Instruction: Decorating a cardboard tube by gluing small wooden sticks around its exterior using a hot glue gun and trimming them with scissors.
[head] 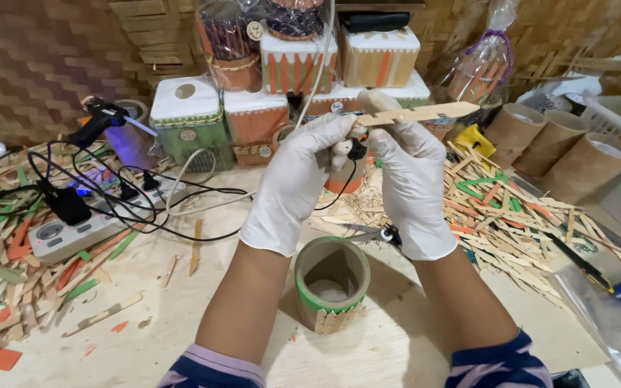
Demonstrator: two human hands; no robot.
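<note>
Flat pale wooden stick raised above worktop, right hand fingers closed on it, gloved left hand fingers gripping small black tool, cardboard tube below, stick-clad.

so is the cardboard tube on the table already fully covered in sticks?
No. The cardboard tube has sticks only along its lower front; a green band and bare cardboard show above them.

Thin smooth white rubber gloves on left hand and right hand, pale matt wooden stick, matt cardboard tube, rough plywood table, glossy black cables
</note>
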